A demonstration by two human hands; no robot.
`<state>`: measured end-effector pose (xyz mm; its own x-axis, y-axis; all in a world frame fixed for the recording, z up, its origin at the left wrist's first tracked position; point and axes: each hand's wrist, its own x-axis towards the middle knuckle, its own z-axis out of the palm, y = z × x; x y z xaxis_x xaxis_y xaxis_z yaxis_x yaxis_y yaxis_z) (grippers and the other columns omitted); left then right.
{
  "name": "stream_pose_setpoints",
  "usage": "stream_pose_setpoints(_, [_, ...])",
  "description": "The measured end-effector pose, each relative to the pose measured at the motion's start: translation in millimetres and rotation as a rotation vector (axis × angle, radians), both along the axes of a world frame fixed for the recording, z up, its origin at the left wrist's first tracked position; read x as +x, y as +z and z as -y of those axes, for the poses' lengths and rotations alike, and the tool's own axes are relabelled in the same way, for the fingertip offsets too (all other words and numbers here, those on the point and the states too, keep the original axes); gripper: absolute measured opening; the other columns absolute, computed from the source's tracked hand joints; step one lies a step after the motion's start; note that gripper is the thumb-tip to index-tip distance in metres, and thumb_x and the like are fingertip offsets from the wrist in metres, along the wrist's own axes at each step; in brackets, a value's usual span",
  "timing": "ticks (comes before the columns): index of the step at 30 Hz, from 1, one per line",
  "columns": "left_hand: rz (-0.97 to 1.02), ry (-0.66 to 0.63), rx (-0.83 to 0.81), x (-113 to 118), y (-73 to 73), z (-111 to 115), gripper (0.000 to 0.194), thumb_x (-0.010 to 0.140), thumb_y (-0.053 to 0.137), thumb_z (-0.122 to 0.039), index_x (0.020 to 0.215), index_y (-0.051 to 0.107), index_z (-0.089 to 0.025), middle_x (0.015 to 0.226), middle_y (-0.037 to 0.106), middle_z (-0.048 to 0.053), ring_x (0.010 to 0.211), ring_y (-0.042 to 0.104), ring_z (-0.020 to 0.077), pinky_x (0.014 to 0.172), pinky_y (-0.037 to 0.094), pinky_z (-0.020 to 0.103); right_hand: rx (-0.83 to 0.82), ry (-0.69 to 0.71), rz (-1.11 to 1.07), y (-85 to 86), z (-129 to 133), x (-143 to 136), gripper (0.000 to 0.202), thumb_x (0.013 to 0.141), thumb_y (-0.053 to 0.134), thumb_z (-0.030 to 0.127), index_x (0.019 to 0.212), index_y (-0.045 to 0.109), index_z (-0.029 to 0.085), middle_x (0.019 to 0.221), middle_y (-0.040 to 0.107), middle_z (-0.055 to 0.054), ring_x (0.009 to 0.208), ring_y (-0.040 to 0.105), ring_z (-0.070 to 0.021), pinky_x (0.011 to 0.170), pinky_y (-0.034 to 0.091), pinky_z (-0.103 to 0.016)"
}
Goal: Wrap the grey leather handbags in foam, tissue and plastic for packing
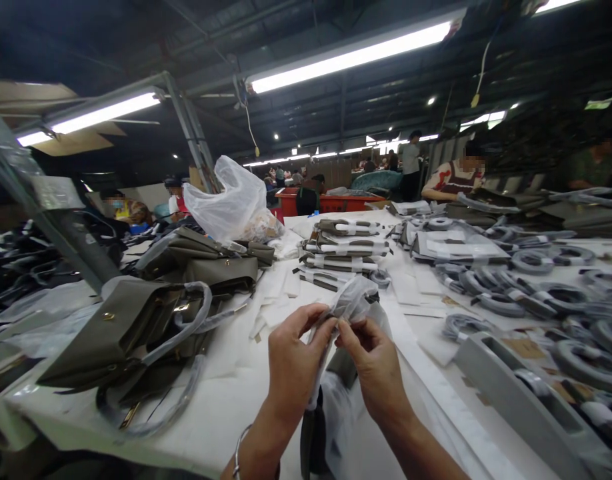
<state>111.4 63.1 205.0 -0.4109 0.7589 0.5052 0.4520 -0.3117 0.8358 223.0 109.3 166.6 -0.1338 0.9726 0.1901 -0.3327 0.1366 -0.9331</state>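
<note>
My left hand [297, 357] and my right hand [377, 367] meet near the middle of the view, thumbs and forefingers pinched together. Between them is a translucent plastic wrap [355, 297], bunched around a dark olive strap-like piece. Folds and fingertips hide much of that piece. Its dark lower end [313, 437] hangs below my hands, with loose plastic beside it. A metal bangle [240, 453] circles my left wrist. Left of my hands, an olive handbag [121, 327] with a plastic-wrapped handle lies on the white-covered table [236, 393].
More olive bags [201, 260] are piled behind it, near a translucent plastic bag [231, 200]. Ahead lie stacked wrapped straps [343, 247]. Coiled wrapped straps [501, 290] and a grey tray [516, 393] occupy the right. A metal post [61, 220] rises at left. Co-workers sit farther off.
</note>
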Motion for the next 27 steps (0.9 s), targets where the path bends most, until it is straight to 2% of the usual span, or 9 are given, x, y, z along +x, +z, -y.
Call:
stream_pose_setpoints(3, [0.080, -0.045, -0.011, 1, 1.1, 2, 0.010, 0.082, 0.074, -0.024, 0.091, 0.070, -0.021, 0.087, 0.075, -0.001, 0.082, 0.072, 0.0156, 0.079, 0.058, 0.024, 0.006, 0.021, -0.014, -0.2, 2, -1, 0.032, 0.077, 0.077, 0.047, 0.084, 0.067, 0.018, 0.075, 0.066, 0.000, 0.070, 0.061, -0.0142, 0.070, 0.049, -0.025])
stream_pose_setpoints(6, [0.057, -0.038, -0.016, 2, 4.7, 4, 0.006, 0.084, 0.071, -0.025, 0.087, 0.071, -0.021, 0.083, 0.075, -0.001, 0.077, 0.072, 0.0148, 0.074, 0.058, 0.023, 0.003, 0.018, -0.012, -3.3, 3, -1, 0.033, 0.077, 0.077, 0.048, 0.086, 0.067, 0.017, 0.077, 0.067, -0.001, 0.070, 0.061, -0.0151, 0.070, 0.050, -0.026])
stream_pose_setpoints(8, [-0.063, 0.023, 0.022, 4, 6.7, 6, 0.004, 0.085, 0.069, -0.023, 0.087, 0.072, -0.021, 0.083, 0.076, -0.001, 0.078, 0.073, 0.0148, 0.075, 0.058, 0.023, 0.002, 0.011, -0.015, -5.8, 3, -2, 0.033, 0.078, 0.076, 0.048, 0.086, 0.067, 0.018, 0.076, 0.067, -0.001, 0.070, 0.061, -0.0153, 0.070, 0.050, -0.027])
stream_pose_setpoints(12, [-0.496, 0.190, 0.201, 11, 5.5, 10, 0.012, 0.086, 0.067, -0.013, 0.093, 0.073, -0.020, 0.091, 0.076, 0.002, 0.084, 0.073, 0.0147, 0.083, 0.057, 0.022, 0.003, 0.016, -0.074, -8.2, 3, -4, 0.031, 0.079, 0.075, 0.047, 0.085, 0.065, 0.018, 0.078, 0.067, -0.001, 0.074, 0.062, -0.0161, 0.072, 0.051, -0.027])
stream_pose_setpoints(14, [-0.650, 0.220, 0.275, 14, 2.1, 9, 0.014, 0.088, 0.064, -0.010, 0.098, 0.072, -0.017, 0.095, 0.077, 0.005, 0.088, 0.073, 0.0154, 0.087, 0.057, 0.022, -0.005, 0.007, -0.102, -7.7, 4, -5, 0.030, 0.078, 0.076, 0.046, 0.082, 0.064, 0.018, 0.078, 0.068, -0.001, 0.075, 0.061, -0.0159, 0.073, 0.051, -0.027])
stream_pose_setpoints(16, [-0.723, 0.234, 0.320, 14, -2.0, 7, 0.016, 0.089, 0.062, -0.009, 0.100, 0.071, -0.015, 0.098, 0.076, 0.008, 0.092, 0.073, 0.0162, 0.091, 0.056, 0.023, -0.014, -0.009, -0.129, -7.4, 5, -5, 0.029, 0.077, 0.078, 0.044, 0.080, 0.063, 0.019, 0.078, 0.067, 0.000, 0.075, 0.061, -0.0153, 0.073, 0.051, -0.026])
stream_pose_setpoints(23, [-0.715, 0.213, 0.308, 15, -12.1, 3, 0.020, 0.090, 0.060, -0.008, 0.105, 0.072, -0.013, 0.107, 0.074, 0.011, 0.100, 0.072, 0.0182, 0.095, 0.057, 0.027, -0.068, -0.009, -0.204, -12.9, 2, -8, 0.029, 0.073, 0.081, 0.042, 0.079, 0.067, 0.017, 0.078, 0.068, -0.001, 0.076, 0.064, -0.0164, 0.073, 0.054, -0.027])
stream_pose_setpoints(27, [-0.687, 0.168, 0.251, 19, -15.4, 9, 0.030, 0.092, 0.055, -0.009, 0.119, 0.068, -0.016, 0.121, 0.069, 0.012, 0.114, 0.066, 0.0207, 0.100, 0.055, 0.032, -0.085, -0.013, -0.211, -12.8, -1, -7, 0.030, 0.073, 0.082, 0.043, 0.077, 0.068, 0.017, 0.075, 0.068, -0.001, 0.075, 0.064, -0.0168, 0.073, 0.055, -0.027])
